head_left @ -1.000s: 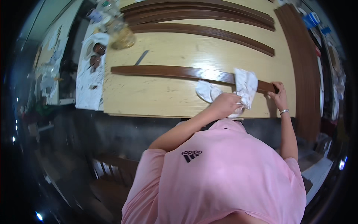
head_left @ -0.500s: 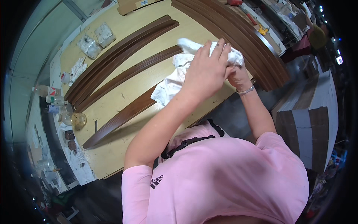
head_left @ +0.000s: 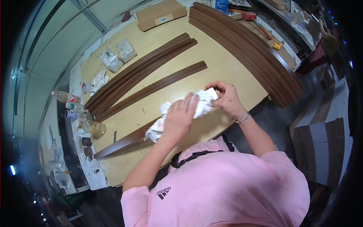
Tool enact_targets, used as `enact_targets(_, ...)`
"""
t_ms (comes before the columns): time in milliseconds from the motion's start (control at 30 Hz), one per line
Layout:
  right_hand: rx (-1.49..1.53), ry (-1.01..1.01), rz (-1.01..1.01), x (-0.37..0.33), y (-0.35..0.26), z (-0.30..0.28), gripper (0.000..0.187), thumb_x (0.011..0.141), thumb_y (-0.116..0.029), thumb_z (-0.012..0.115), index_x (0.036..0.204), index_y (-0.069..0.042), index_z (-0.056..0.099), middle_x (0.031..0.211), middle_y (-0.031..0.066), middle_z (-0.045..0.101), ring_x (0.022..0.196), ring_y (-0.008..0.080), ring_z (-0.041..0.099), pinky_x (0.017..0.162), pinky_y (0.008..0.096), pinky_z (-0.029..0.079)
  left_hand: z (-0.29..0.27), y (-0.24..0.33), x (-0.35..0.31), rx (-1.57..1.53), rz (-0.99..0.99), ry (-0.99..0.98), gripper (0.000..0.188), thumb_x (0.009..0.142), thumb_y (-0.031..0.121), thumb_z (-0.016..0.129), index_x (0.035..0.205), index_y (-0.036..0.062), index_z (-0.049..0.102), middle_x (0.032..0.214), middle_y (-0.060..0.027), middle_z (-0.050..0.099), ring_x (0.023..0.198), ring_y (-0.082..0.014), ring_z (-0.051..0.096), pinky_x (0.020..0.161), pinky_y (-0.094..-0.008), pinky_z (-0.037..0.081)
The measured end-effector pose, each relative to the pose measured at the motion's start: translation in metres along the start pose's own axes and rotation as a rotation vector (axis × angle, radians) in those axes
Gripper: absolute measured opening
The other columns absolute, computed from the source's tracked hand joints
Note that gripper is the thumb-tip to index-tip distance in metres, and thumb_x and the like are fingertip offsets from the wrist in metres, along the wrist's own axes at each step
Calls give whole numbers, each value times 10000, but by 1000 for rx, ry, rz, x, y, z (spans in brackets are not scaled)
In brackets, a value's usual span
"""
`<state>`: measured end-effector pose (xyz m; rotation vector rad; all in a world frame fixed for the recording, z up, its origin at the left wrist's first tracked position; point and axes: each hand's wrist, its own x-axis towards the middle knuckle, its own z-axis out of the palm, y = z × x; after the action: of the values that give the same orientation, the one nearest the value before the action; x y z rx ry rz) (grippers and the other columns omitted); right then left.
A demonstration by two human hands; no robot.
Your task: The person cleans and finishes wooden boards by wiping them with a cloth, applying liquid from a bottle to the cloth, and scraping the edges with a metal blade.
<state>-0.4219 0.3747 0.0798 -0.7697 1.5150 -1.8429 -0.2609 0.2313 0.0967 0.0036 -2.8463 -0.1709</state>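
A person's left hand (head_left: 179,116) clasps a white cloth (head_left: 204,103) over a brown strip (head_left: 126,139) on a pale table (head_left: 236,70); the right hand (head_left: 228,101) curls at the cloth's end, its exact hold unclear. Past the strip's left end sit dark brown jars (head_left: 87,141), then a clear bottle (head_left: 96,129) with yellowish contents; beyond lies a cardboard box (head_left: 160,16), its inside hidden.

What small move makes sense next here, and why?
Perhaps slide the left hand and cloth leftward along the strip: that hand is on the cloth, which covers the part nearer the right hand, while the strip's left stretch lies uncovered.
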Motion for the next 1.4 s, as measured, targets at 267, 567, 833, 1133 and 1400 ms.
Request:
enact_targets(267, -64, 48, -113, 13, -23, -12, 480, 595, 115, 714, 1056, 42, 605, 1004, 89, 625, 921, 145, 613, 811, 276, 530, -8, -131, -175, 87, -251, 237, 516, 667, 24, 697, 1165, 7, 565, 1122, -166, 614, 954, -335, 608, 806, -420, 496)
enact_targets(567, 351, 233, -336, 18, -58, -6, 196, 843, -68, 652, 988, -61, 522, 871, -13, 531, 813, 34, 524, 738, 189, 436, -42, -50, -46, -208, -168, 321, 595, 634, 13, 684, 1217, 63, 576, 1027, -143, 648, 874, -327, 628, 770, -416, 502)
enact_targets(833, 198, 389, -313, 2, -51, -3, 136, 904, -187, 616, 939, -61, 580, 858, -2, 590, 758, 67, 576, 644, 207, 470, -30, -7, 12, -232, -91, 251, 413, 751, 176, 702, 1126, 65, 569, 840, -124, 615, 777, -301, 617, 649, -417, 493)
enact_targets(1133, 239, 526, -294, 15, -43, -39, 209, 886, -262, 663, 990, -86, 621, 899, -10, 583, 855, 84, 562, 685, 251, 488, -30, -213, -282, -121, -793, 38, 409, 703, 254, 781, 1005, 33, 616, 931, -188, 611, 883, -374, 584, 764, -435, 467)
enact_targets(1400, 738, 577, -72, 29, -46, -62, 350, 834, -366, 703, 964, -72, 563, 1000, 96, 612, 952, 278, 589, 909, 460, 478, -78, -168, -176, -254, -866, 462, 219, 834, 149, 653, 939, -43, 645, 750, -185, 657, 645, -236, 634, 624, -341, 479)
